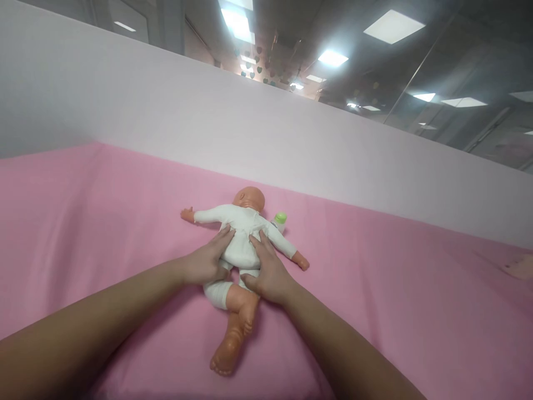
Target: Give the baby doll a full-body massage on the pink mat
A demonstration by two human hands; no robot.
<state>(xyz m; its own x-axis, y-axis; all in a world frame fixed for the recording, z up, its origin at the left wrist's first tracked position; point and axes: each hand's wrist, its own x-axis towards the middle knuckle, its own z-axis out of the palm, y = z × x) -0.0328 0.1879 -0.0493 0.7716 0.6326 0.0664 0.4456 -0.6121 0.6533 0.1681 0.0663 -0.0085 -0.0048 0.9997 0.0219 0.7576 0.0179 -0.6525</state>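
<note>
A baby doll (pixel 244 230) in a white bodysuit lies face down on the pink sheet (pixel 104 222), arms spread, bare legs crossed toward me. My left hand (pixel 207 258) grips the doll's left side at the waist, fingers laid up its back. My right hand (pixel 268 272) grips the other side at the hip, fingers on its back. A small bottle with a green cap (pixel 280 219) lies just beyond the doll's right shoulder, partly hidden by it.
A white partition (pixel 291 144) stands along the far edge of the pink sheet. Another person's fingertips (pixel 518 268) rest on the sheet at the far right edge. Ceiling lights and glass walls show above the partition.
</note>
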